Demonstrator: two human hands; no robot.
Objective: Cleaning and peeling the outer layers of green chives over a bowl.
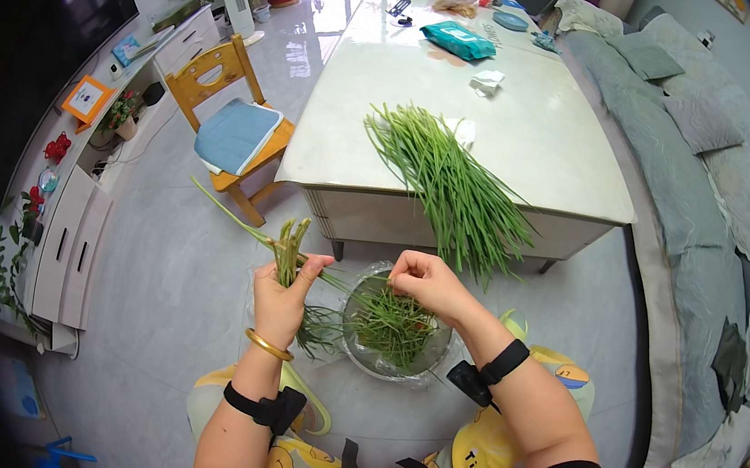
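My left hand (281, 293) is closed around a bundle of green stalks (289, 245), their pale cut ends pointing up and the leafy tips hanging below the fist. One longer stalk lies crosswise under my left thumb and juts out to the upper left. My right hand (426, 282) has its thumb and forefinger pinched together over the bin; thin green blades run toward the fingertips, but whether they are held is hard to see. Below it, a round bin with a plastic liner (361, 363) contains loose green trimmings (392, 328).
A large heap of long green leaves, likely garlic chives (452, 187), overhangs the front edge of the white table (345, 128). Farther back lie crumpled tissue (486, 82) and a teal wipes pack (458, 40). A wooden chair (233, 116) stands left, a sofa (678, 218) right.
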